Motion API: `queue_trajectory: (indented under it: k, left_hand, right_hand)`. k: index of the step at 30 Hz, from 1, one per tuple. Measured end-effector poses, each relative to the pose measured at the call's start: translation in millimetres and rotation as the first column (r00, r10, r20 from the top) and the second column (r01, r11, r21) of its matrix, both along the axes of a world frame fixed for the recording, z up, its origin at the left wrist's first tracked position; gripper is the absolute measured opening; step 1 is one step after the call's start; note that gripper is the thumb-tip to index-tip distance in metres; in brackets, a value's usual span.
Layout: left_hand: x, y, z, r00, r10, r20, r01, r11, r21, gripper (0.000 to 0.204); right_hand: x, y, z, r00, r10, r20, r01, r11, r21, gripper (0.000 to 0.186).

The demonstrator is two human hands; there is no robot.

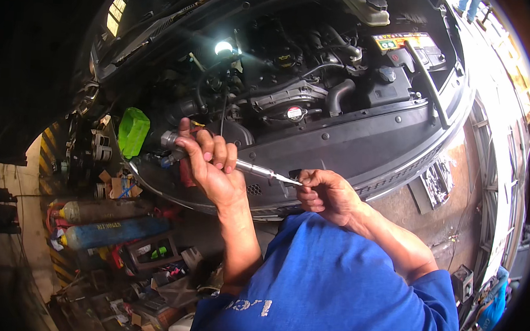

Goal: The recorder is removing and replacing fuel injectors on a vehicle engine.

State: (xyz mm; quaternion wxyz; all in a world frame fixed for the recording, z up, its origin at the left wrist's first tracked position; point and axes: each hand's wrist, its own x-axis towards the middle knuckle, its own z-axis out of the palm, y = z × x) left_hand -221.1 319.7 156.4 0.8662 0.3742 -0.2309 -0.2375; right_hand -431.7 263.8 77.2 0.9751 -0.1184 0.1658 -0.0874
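My left hand is closed around a silver metal tool with a long slim shaft, over the front of an open engine bay. The shaft narrows to a thin pale tip at its right end. A round ridged metal piece shows just left of my left fingers; whether it belongs to the tool I cannot tell. My right hand is closed, thumb and fingers pinched at the end of the tip. Below both hands lies the black plastic front panel of the car.
A bright work light shines over the engine. The battery sits far right, with a black bar slanting beside it. A green plastic container stands at the left. Gas cylinders and clutter lie on the floor, lower left.
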Motion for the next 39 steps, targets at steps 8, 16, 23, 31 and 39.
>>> queue_trajectory:
  k: [8,16,23,31,39]
  left_hand:
    - [4,0,5,1.0,0.006,-0.011,-0.006,1.0,-0.028,0.05]
    - [17,2,-3,0.987,-0.015,-0.159,-0.004,0.993,-0.117,0.049]
    - [19,7,1,0.992,-0.052,-0.119,0.034,0.989,-0.144,0.049]
    - [8,3,1,0.992,-0.071,-0.103,0.055,0.987,-0.152,0.05]
    - [13,6,-7,0.983,-0.1,-0.156,0.081,0.989,-0.122,0.05]
  right_hand:
    - [-3,4,7,0.989,-0.138,-0.056,0.116,0.947,-0.3,0.008]
    - [-2,2,16,0.995,-0.072,-0.065,0.049,0.952,-0.301,0.014]
    - [3,2,28,0.888,-0.446,-0.11,0.091,0.406,-0.909,0.028]
    - [17,8,33,0.922,-0.388,0.009,0.004,-0.015,-1.0,0.014]
    - [10,8,33,0.976,-0.216,0.011,0.038,0.121,-0.992,0.017]
